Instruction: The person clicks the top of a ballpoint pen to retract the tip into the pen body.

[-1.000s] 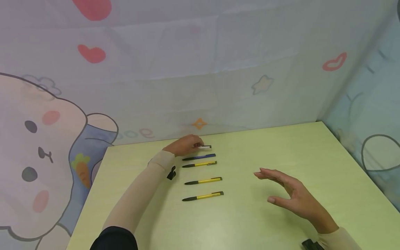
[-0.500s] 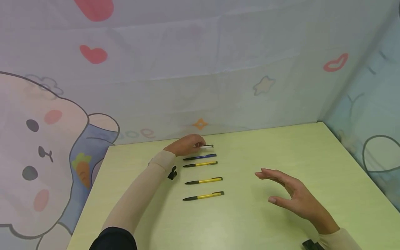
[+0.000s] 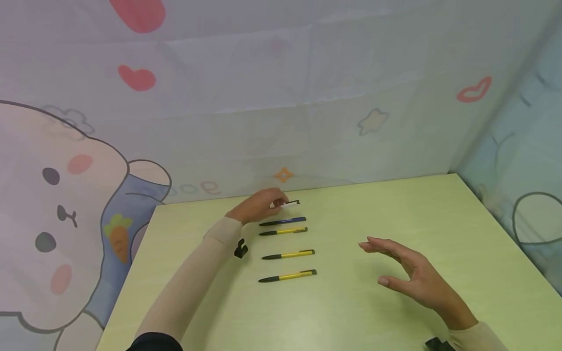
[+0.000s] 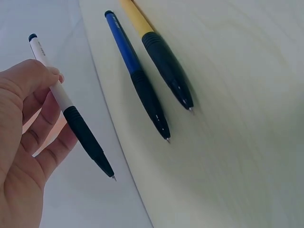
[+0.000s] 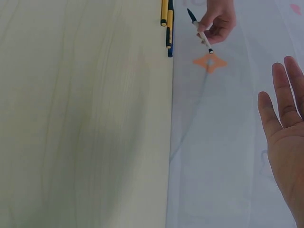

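Note:
Between thumb and fingers, my left hand (image 3: 259,204) pinches a white pen (image 4: 61,97) with a black grip, its metal tip pointing down in the left wrist view. The pen is tilted near the table's back edge. Just in front of it lies a blue pen (image 3: 283,221), followed toward me by a yellow pen (image 3: 283,231), another yellow pen (image 3: 288,254) and a third yellow pen (image 3: 287,276), all with black grips. My right hand (image 3: 417,275) hovers at the right of the table, fingers extended and thumb apart, holding nothing.
The pale yellow-green table (image 3: 351,312) meets a printed cloth backdrop (image 3: 263,97) along its back edge. A second cloth panel (image 3: 531,146) borders the right side. Dark straps sit at both wrists.
My left hand has lifted the white pen slightly off its place at the back of the row, tilting its far end up. The right hand keeps its pose; the view has shifted slightly.

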The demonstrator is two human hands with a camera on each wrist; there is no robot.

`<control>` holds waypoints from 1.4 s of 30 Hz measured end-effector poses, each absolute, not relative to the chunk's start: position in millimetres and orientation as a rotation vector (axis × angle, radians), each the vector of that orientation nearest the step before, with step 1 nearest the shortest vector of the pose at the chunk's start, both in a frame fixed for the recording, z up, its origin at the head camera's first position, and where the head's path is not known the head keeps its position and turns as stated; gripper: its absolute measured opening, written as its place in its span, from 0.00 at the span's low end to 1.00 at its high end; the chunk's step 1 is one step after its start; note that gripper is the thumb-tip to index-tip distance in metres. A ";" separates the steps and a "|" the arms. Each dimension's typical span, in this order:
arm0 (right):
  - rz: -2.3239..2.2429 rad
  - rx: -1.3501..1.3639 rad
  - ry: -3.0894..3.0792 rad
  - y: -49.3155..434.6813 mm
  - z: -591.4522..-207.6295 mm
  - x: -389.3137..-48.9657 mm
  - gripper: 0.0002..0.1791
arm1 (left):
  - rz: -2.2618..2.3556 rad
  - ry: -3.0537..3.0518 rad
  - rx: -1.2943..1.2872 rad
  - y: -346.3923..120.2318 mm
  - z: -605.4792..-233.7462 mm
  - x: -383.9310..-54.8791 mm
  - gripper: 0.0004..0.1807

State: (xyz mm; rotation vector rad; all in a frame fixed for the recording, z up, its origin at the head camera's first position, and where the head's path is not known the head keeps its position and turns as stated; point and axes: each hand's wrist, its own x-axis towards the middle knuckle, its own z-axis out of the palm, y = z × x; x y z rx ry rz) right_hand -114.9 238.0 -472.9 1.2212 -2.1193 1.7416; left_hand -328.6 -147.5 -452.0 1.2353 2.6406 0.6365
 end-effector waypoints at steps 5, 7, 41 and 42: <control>1.732 1.220 -2.111 238.7 -474.1 -115.8 0.43 | 0.667 2.669 1.218 -152.3 -449.3 -321.6 0.14; 1.732 1.207 -2.120 238.9 -473.8 -116.0 0.42 | 0.666 2.691 1.208 -154.1 -448.1 -319.1 0.14; 1.692 1.228 -2.104 227.7 -456.8 -142.4 0.44 | 1.119 2.843 1.028 -172.1 -422.8 -264.0 0.15; 1.690 1.221 -2.111 227.2 -456.4 -143.1 0.44 | 1.142 2.838 1.023 -172.4 -422.0 -261.9 0.15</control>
